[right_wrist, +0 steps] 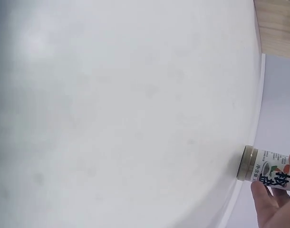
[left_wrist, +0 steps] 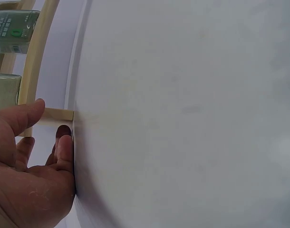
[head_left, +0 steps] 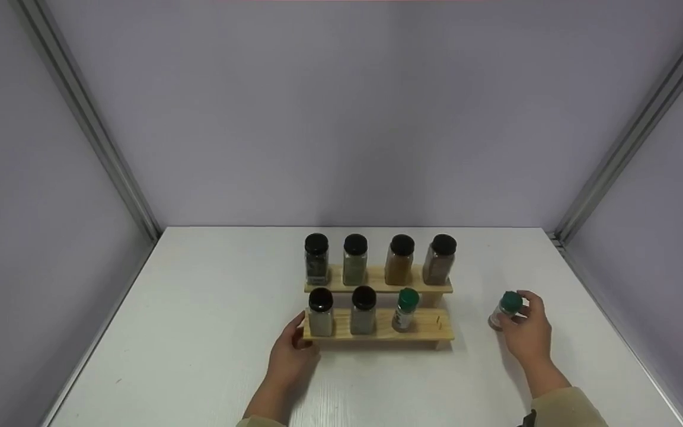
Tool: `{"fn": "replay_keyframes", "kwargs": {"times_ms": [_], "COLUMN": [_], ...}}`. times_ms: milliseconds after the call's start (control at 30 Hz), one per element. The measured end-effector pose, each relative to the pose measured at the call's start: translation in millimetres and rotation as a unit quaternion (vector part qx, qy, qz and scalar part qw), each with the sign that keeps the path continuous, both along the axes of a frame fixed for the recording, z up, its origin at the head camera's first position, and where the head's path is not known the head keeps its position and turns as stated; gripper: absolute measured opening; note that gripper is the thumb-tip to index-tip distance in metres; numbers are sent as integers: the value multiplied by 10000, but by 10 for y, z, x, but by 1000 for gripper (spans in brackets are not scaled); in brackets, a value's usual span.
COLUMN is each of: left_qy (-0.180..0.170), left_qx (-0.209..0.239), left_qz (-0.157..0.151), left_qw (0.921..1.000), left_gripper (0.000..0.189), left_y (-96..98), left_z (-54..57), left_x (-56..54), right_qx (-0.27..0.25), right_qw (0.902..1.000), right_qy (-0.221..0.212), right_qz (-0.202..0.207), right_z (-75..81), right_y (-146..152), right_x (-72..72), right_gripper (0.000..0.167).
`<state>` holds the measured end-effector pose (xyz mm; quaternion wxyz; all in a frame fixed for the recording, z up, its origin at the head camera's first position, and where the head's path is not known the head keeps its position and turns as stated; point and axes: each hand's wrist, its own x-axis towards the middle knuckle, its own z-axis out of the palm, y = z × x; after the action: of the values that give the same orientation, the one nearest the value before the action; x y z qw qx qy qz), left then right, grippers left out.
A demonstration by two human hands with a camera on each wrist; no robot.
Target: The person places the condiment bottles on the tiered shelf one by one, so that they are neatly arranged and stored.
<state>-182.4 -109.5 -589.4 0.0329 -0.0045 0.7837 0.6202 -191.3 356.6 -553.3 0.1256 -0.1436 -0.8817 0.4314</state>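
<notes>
A two-tier wooden spice rack [head_left: 377, 333] stands in the middle of the white table. My left hand [head_left: 291, 356] grips the left end of its lower shelf. In the left wrist view the thumb [left_wrist: 33, 114] lies on the shelf edge, the other fingers below. To the right of the rack, my right hand [head_left: 528, 333] holds a green-capped spice jar [head_left: 504, 309] between thumb and fingers. Its white printed label [right_wrist: 273, 168] shows in the right wrist view. The jar's base is at or close to the tabletop; whether they touch I cannot tell.
Several black-capped jars [head_left: 399, 267] line the upper shelf. On the lower shelf stand two black-capped jars [head_left: 363, 314] and another green-capped jar [head_left: 405, 309], with bare wood [head_left: 436, 323] at its right end. Grey panels [head_left: 377, 118] enclose the white table [head_left: 199, 284].
</notes>
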Motion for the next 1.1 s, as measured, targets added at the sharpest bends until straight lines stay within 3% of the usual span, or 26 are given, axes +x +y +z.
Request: {"fn": "replay_keyframes", "kwargs": {"times_ms": [167, 433, 600, 867, 1100], "left_qy": [-27, -92, -340, -200, -155], "left_qx": [31, -54, 172, 89, -35], "left_qz": [-122, -42, -20, 105, 122], "left_qw": [9999, 9999, 9993, 9997, 9998], "left_gripper": [81, 80, 80, 79, 78], "left_y": [-2, 52, 50, -4, 34], "left_z": [21, 38, 52, 30, 36], "left_x": [-8, 13, 32, 25, 7], "right_qx": [4, 187, 321, 176, 74], "right_qw": [9999, 9975, 9932, 9781, 9734], "right_qy": [143, 683, 1114, 1947, 2017], "right_qz": [53, 63, 96, 721, 1080], "right_z": [24, 86, 133, 211, 228], "right_y": [-45, -244, -423, -776, -972], "right_x": [22, 145, 209, 197, 167], "right_gripper": [67, 64, 64, 63, 62]}}
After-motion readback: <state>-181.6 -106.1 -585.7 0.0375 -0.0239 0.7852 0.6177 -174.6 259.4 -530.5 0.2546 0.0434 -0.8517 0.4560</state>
